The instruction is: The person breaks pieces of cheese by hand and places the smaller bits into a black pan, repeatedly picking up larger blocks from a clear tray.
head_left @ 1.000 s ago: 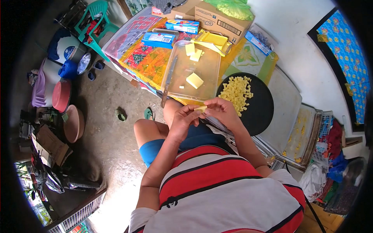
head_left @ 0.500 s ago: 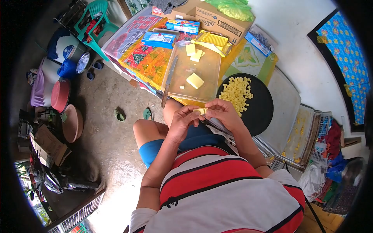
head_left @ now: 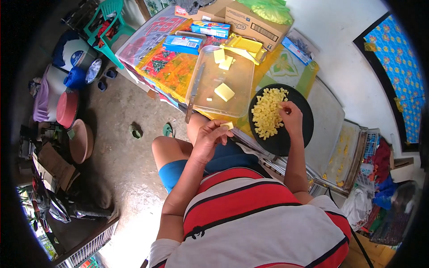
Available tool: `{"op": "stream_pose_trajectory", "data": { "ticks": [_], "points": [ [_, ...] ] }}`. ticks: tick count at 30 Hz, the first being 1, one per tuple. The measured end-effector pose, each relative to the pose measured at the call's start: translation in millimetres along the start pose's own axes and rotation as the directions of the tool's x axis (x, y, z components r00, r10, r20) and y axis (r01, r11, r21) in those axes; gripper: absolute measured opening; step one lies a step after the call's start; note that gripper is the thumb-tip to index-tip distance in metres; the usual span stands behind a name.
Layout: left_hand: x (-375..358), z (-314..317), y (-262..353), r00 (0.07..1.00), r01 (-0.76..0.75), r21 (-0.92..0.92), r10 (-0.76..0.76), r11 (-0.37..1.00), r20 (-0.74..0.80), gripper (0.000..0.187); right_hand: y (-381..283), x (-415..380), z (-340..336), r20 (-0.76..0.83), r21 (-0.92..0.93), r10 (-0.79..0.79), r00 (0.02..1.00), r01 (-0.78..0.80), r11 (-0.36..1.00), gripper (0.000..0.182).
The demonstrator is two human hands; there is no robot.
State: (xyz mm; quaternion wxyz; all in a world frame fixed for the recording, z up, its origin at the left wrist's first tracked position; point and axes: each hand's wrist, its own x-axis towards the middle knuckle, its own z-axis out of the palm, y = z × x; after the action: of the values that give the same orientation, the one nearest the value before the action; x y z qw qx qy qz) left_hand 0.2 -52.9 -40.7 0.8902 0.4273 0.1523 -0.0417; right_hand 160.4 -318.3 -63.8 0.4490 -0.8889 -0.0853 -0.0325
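Observation:
My left hand (head_left: 210,139) pinches a small strip of cheese (head_left: 228,125) between thumb and fingers, just off the table's front edge. My right hand (head_left: 291,118) reaches over a round black pan (head_left: 300,139), its fingertips pinched together at the right side of a heap of small yellow cheese cubes (head_left: 267,113). Whether a cube is between those fingertips is hidden. Left of the pan, a clear plastic tray (head_left: 241,100) holds a thick cheese block (head_left: 224,92) and some flatter cheese slabs (head_left: 226,63). A knife (head_left: 195,91) lies along the tray's left rim.
Behind the tray are a yellow plastic slicer or rack (head_left: 245,47), blue boxes (head_left: 182,44) and a cardboard carton (head_left: 255,26). A metal sheet (head_left: 325,125) extends right of the pan. Basins (head_left: 82,141) and a green chair (head_left: 111,31) stand at left.
My right hand has left the cheese strip and moved right, over the heap in the pan. My left hand stays in place, and the strip it holds looks shorter.

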Motion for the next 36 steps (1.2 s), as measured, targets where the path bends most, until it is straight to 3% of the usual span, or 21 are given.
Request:
{"op": "stream_pose_trajectory", "data": {
  "ticks": [10,13,16,19,22,25,36],
  "points": [
    [1.2,-1.3,-1.9,1.000,0.006,-0.012,-0.006,1.000,0.000,0.020,21.0,0.5,-0.1,0.015,-0.140,-0.014,1.000,0.016,0.990,0.025],
    [2.4,-1.4,-2.9,1.000,0.003,-0.010,-0.003,1.000,-0.006,0.019,7.8,-2.7,5.4,-0.014,-0.053,-0.077,0.997,0.076,0.996,0.022],
    [3.9,0.0,-4.8,1.000,0.001,-0.007,-0.001,1.000,-0.008,0.019,-22.6,-10.3,15.2,0.196,0.284,-0.060,0.979,0.002,0.959,0.018],
    [5.3,2.3,-6.7,1.000,0.004,0.001,-0.004,1.000,-0.008,0.018,-58.0,-27.3,26.8,0.460,0.603,-0.127,0.879,-0.205,0.771,0.019],
    [5.8,0.8,-8.7,1.000,0.000,0.021,0.000,1.000,-0.005,0.019,-82.5,-41.8,36.9,0.561,0.686,-0.160,0.812,-0.348,0.639,0.024],
    [5.2,0.8,-9.1,1.000,-0.001,0.030,0.002,1.000,-0.005,0.019,-81.8,-46.9,51.1,0.606,0.693,-0.189,0.773,-0.396,0.603,0.023],
    [4.5,1.1,-7.1,1.000,-0.011,0.038,0.010,0.999,0.015,0.019,-93.8,-49.6,53.2,0.597,0.733,-0.216,0.773,-0.416,0.539,0.024]
  ]
}}
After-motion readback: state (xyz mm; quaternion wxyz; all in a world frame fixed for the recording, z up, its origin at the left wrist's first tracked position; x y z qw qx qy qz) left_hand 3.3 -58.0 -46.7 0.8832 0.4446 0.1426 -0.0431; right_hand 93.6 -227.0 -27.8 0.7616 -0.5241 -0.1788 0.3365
